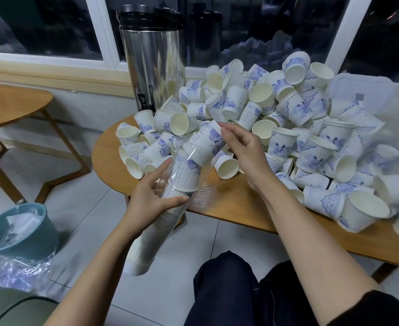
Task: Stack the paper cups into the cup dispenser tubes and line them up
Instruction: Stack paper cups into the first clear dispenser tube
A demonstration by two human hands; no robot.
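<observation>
A clear plastic tube [168, 215] slants from the floor side up toward the table, filled with a stack of white paper cups with blue flower prints. My left hand [154, 194] grips the tube around its middle. At the tube's upper mouth an upside-down cup [205, 142] sits on top of the stack. My right hand [240, 147] holds that cup with fingertips on its base and side. A big heap of loose paper cups [287, 128] covers the wooden table [229, 208] behind.
A tall steel urn [154, 62] with a black lid stands at the table's back left. A teal bin [17, 229] lined with plastic sits on the tiled floor at left, beside crumpled plastic wrap [17, 267]. Another wooden table [10, 104] stands far left. My dark-trousered knees [240, 290] are below.
</observation>
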